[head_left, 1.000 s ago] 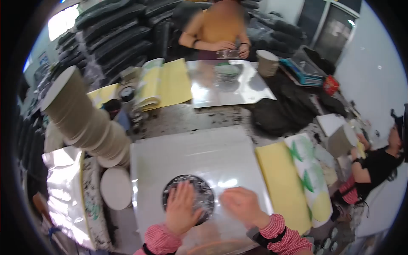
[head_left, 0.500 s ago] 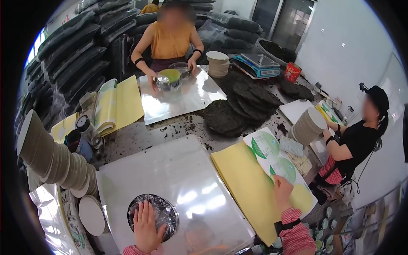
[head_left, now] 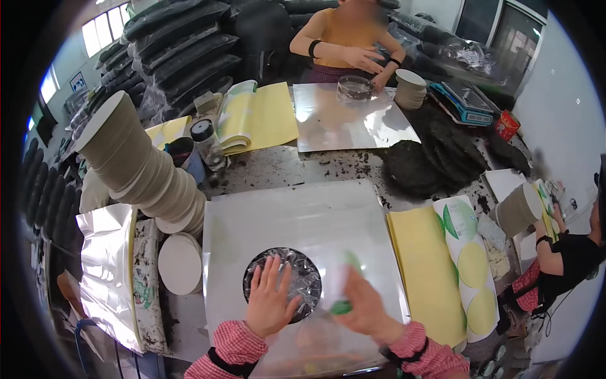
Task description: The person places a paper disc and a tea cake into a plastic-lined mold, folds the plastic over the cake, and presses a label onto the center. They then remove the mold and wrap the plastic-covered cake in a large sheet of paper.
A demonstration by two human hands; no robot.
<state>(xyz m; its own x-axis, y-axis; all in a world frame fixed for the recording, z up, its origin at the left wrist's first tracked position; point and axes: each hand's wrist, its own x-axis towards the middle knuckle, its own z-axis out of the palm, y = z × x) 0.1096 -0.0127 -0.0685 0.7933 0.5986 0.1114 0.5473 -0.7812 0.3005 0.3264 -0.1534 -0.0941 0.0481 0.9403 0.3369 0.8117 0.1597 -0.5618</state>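
Note:
My left hand (head_left: 271, 302) lies flat, fingers stretched out, on a dark round cake wrapped in clear plastic (head_left: 307, 278). The wrapped cake rests on a shiny metal sheet (head_left: 297, 215). To its right, above the sheet, my right hand (head_left: 369, 311) grips a round green-and-white label (head_left: 342, 278), smeared by motion. Farther right lies a sheet of round labels (head_left: 457, 218), where two yellow circles of backing show. It lies over yellow backing paper (head_left: 420, 265).
Stacked pale discs (head_left: 158, 177) lean at the left beside a silvery film packet (head_left: 107, 271). Dark pressed cakes (head_left: 413, 167) lie behind. A person in an orange top (head_left: 341, 41) works across the table; another in black (head_left: 571, 265) is at the right. A scale (head_left: 464, 104) stands at the back.
My right hand has come off the label sheet with a label and moved left towards the wrapped cake. My left hand stays on the cake. The view has turned left.

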